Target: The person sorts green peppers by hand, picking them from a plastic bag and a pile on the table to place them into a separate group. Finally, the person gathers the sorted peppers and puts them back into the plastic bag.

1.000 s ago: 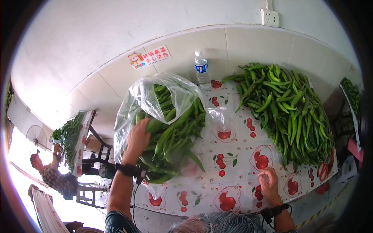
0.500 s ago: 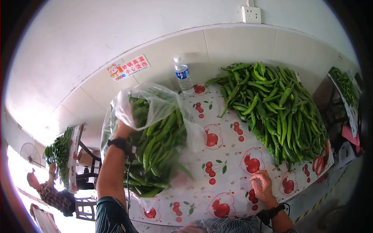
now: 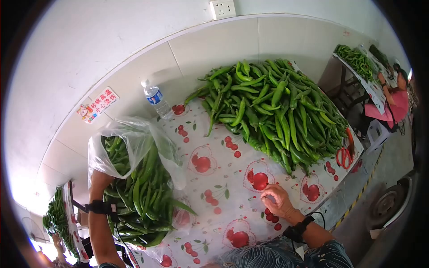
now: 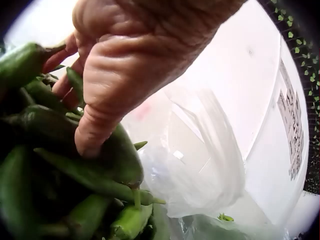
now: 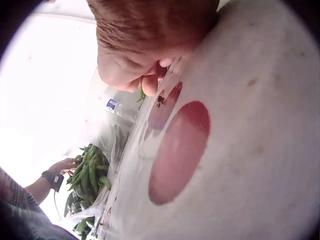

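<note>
Long green chili peppers [image 3: 143, 192] fill a clear plastic bag [image 3: 172, 158] on the left of the table. My left hand [image 3: 102, 177] reaches in at the bag's left side, its fingers hidden there in the head view. The left wrist view shows the thumb [image 4: 95, 132] down on a dark green pepper, the fingers around others behind it. Over the printed cloth near the table's front edge, my right hand [image 3: 278, 201] lies loosely curled and holds nothing. A big heap of the same peppers [image 3: 277, 111] covers the back right of the table.
A water bottle [image 3: 156, 99] stands by the wall behind the bag. Red-handled scissors [image 3: 344, 156] lie at the table's right edge. Other pepper-laden tables stand at the right [image 3: 357, 62] and left [image 3: 56, 219], with a person in pink [image 3: 397, 105] at the right one.
The head view has swung right, bringing in the person in pink. My left hand has gone from atop the peppers deeper under the bag's plastic. My right hand keeps its loose curl.
</note>
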The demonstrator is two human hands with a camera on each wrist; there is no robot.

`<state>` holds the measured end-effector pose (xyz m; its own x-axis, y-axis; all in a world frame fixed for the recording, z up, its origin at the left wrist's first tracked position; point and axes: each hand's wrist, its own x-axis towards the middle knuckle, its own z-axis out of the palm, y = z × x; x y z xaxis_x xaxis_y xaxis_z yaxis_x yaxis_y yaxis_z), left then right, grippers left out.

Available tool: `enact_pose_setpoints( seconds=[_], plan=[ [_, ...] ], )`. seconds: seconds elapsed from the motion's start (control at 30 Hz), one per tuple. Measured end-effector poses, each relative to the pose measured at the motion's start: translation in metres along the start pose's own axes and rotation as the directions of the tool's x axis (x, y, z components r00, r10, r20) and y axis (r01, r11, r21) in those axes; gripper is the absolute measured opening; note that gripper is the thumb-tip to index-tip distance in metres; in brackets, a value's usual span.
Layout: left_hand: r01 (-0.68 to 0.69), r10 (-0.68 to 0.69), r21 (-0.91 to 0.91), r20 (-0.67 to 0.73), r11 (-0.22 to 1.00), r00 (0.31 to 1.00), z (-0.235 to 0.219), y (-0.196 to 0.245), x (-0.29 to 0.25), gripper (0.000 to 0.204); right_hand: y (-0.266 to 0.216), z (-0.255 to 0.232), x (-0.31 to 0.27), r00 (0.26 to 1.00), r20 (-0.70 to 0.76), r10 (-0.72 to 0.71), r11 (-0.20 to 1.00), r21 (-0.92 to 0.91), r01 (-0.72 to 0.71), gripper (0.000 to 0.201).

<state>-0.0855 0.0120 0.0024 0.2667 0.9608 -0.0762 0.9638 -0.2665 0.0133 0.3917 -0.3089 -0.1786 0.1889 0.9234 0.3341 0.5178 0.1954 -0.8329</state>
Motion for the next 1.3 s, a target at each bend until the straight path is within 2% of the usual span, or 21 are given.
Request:
enact_pose_setpoints(
  seconds=[0.03,0.07,0.1,0.17,0.2,0.3,0.37,0.53,0.63,0.7,0.77,0.83,0.9,1.03,1.13,1.23,1.3],
  plan=[
    [0.105,-0.095,-0.122,0.085,0.987,0.992,-0.015,0.022,-0.008,0.071,0.0,-0.001,0.0,1.0,0.004,-0.001,1.0,0.007,0.001,0.015],
    [0.119,-0.114,-0.025,0.167,0.993,0.979,-0.016,0.02,-0.01,0.074,0.001,-0.001,0.0,1.0,0.005,-0.007,1.0,0.001,0.007,0.015],
    [0.123,-0.122,0.023,-0.045,0.992,0.992,0.0,0.015,-0.018,0.059,0.0,-0.001,0.001,1.0,0.006,-0.014,1.0,-0.004,0.014,0.015],
    [0.006,-0.011,-0.059,-0.088,0.998,0.996,0.029,0.017,-0.03,0.073,0.0,-0.001,0.0,0.999,0.006,-0.032,0.999,-0.016,0.032,0.014],
    [-0.021,0.032,0.072,-0.151,0.997,0.988,0.042,0.022,-0.036,0.081,0.0,-0.001,0.001,0.999,0.005,-0.044,0.999,-0.024,0.044,0.014],
    [-0.074,0.071,-0.007,-0.214,0.997,0.974,0.049,0.022,-0.045,0.076,-0.003,-0.001,0.005,0.998,0.006,-0.063,0.997,-0.054,0.063,0.012],
    [-0.068,0.066,-0.004,-0.199,0.998,0.978,0.042,0.025,-0.052,0.073,-0.005,-0.001,-0.002,0.998,0.021,-0.053,0.997,-0.054,0.054,0.011],
    [-0.072,0.037,-0.098,-0.317,0.993,0.948,0.045,0.017,-0.08,0.074,0.003,-0.001,0.0,0.998,0.043,-0.051,0.999,-0.011,0.052,0.014],
    [-0.074,0.028,-0.142,-0.298,0.987,0.954,0.064,-0.004,-0.093,0.078,-0.005,-0.005,0.002,0.996,0.086,0.001,1.0,-0.015,0.001,0.013],
    [-0.072,0.017,-0.187,-0.282,0.98,0.959,0.072,-0.008,-0.1,0.076,-0.002,-0.007,0.008,0.986,0.166,-0.015,0.998,-0.056,0.025,0.015],
    [-0.082,0.009,-0.247,-0.281,0.966,0.96,0.077,-0.006,-0.104,0.075,-0.001,-0.012,0.01,0.958,0.284,0.027,0.998,-0.065,-0.009,0.019],
    [0.02,-0.072,-0.194,-0.265,0.981,0.961,0.08,-0.002,-0.103,0.079,-0.003,-0.016,0.027,0.9,0.426,0.087,0.996,-0.052,-0.072,0.025],
    [0.123,-0.154,-0.154,-0.214,0.98,0.964,0.075,0.02,-0.101,0.083,-0.014,-0.018,0.047,0.863,0.484,0.147,0.984,-0.16,-0.077,0.031],
    [0.178,-0.212,-0.156,-0.243,0.972,0.946,0.086,0.034,-0.096,0.09,-0.08,-0.027,0.103,0.763,0.57,0.306,0.945,-0.278,-0.171,0.035],
    [0.19,-0.228,-0.156,-0.284,0.969,0.931,0.095,0.037,-0.096,0.094,-0.076,-0.016,0.138,0.879,0.475,-0.037,0.976,-0.174,0.134,0.042],
    [0.187,-0.233,-0.166,-0.323,0.968,0.917,0.1,0.044,-0.093,0.099,-0.074,-0.001,0.179,0.87,0.492,-0.033,0.953,-0.246,0.175,0.046],
    [0.176,-0.223,-0.164,-0.34,0.971,0.914,0.104,0.044,-0.095,0.1,-0.061,0.011,0.199,0.892,0.448,-0.059,0.916,-0.33,0.227,0.044]
  ],
)
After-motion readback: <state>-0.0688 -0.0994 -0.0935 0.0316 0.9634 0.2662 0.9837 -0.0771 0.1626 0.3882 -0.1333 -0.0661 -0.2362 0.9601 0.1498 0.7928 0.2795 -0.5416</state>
